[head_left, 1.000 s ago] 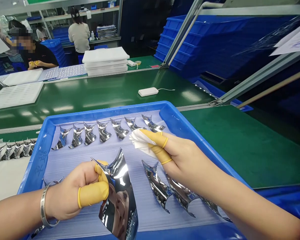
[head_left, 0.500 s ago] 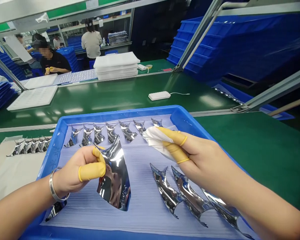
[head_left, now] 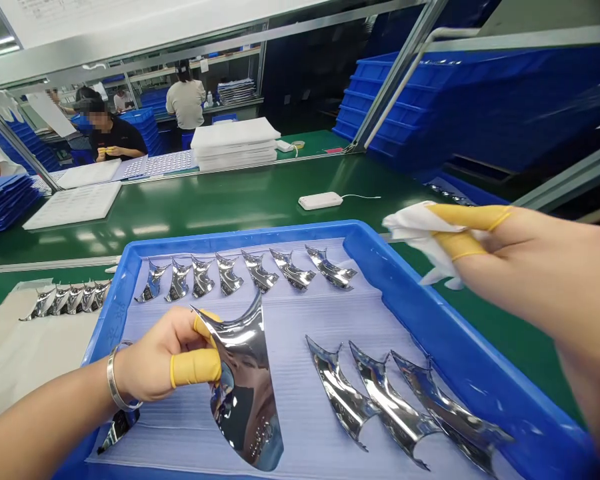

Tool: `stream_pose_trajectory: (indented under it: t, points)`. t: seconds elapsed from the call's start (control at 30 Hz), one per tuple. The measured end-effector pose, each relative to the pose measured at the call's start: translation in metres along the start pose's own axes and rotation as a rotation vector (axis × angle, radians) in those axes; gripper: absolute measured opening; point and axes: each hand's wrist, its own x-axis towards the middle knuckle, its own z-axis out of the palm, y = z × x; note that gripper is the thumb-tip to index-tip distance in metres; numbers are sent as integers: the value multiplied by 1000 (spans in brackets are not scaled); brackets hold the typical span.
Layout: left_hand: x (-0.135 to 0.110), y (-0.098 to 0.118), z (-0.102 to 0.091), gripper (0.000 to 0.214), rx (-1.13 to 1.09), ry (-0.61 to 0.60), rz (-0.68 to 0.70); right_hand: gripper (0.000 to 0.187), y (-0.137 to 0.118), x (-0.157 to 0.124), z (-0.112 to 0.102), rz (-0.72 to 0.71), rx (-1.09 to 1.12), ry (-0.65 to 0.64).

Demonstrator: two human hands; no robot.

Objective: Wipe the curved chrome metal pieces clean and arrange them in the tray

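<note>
My left hand (head_left: 165, 357), with yellow finger cots and a metal bangle on the wrist, pinches a curved mirror-chrome part (head_left: 245, 390) above the tray. My right hand (head_left: 525, 257) pinches a white cloth (head_left: 420, 233) between cotted fingers, out past the right rim of the blue tray (head_left: 240, 233). A row of several chrome parts (head_left: 260, 272) lies along the tray's far side. Several more (head_left: 390, 407) lie at the lower right, apart from both hands. Another chrome part (head_left: 120, 427) sits partly hidden below my left wrist.
Several chrome parts (head_left: 70, 300) lie on a white sheet left of the tray. Beyond lies a green conveyor bench (head_left: 205, 207) with a white power bank (head_left: 320, 200). Stacked white foam trays (head_left: 235, 143), blue crates (head_left: 400, 100) and a seated co-worker (head_left: 113, 137) stand further back.
My right hand has moved right and away from the tray's far row, carrying the cloth past the rim. My left hand keeps the chrome part, and the view has shifted slightly.
</note>
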Motion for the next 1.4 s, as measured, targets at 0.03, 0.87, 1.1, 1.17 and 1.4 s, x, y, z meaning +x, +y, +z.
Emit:
stream_pose_trajectory:
  t: [0.03, 0.87, 1.1, 1.17, 1.4]
  points:
    - [0, 1, 0, 24, -2, -20, 0, 16, 12, 5, 3, 38, -55, 2]
    - [4, -11, -4, 32, 125, 5, -129, 18, -112, -84, 37, -315, -263, -965]
    - [3, -10, -3, 24, 214, -17, -98, 27, -116, -91, 36, -281, -247, -955]
    - [2, -10, -2, 22, 236, -23, -87, 26, -114, -89, 36, -247, -228, -959]
    - [0, -10, -3, 29, 234, -15, -87, 17, -91, -56, 16, -50, 320, -1072]
